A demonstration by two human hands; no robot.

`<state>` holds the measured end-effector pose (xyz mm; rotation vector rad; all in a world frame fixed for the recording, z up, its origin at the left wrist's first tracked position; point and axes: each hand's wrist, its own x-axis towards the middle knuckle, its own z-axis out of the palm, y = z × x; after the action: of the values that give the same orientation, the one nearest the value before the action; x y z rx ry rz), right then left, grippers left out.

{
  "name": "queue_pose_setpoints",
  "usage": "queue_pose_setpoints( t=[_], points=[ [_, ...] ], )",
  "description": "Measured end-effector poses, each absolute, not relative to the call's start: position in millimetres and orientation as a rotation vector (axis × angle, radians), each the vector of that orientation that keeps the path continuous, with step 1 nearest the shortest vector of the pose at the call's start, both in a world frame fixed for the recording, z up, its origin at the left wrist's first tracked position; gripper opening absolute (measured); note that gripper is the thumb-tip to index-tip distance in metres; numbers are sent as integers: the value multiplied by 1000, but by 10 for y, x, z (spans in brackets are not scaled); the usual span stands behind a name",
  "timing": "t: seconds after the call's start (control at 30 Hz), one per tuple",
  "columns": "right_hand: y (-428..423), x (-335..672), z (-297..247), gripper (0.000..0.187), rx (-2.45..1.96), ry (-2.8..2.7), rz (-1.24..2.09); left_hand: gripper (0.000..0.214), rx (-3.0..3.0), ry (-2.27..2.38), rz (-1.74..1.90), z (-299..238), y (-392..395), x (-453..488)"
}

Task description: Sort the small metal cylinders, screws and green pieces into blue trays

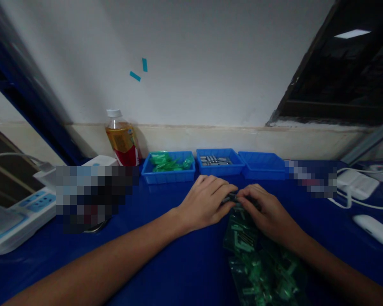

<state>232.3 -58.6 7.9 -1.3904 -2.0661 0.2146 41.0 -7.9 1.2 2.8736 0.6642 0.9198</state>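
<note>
Right of the frame's centre, I see the left hand [208, 200] and right hand [265, 208], fingertips pinched on a small dark piece [232, 197] above green plastic bags [244, 238], probably light, stiff and slick, best held by its ends.

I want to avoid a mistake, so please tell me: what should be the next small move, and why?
Perhaps lift the small dark piece slightly clear of the green bags: the left hand seems to pinch it, the right hand's fingertips meet it, and the bags crowd close to it, making its details hard to see.
</note>
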Motion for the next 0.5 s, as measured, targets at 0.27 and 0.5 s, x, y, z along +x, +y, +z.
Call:
queue_pose_setpoints(
  t=[0.27,0.5],
  points=[
    [-656,2194,97,25,-1373,-1970,454,20,2815,661,993,-11,-167,443],
    [-673,2248,84,15,-1343,-2018,63,26,2337,878,1050,8,-103,480]
  ],
)
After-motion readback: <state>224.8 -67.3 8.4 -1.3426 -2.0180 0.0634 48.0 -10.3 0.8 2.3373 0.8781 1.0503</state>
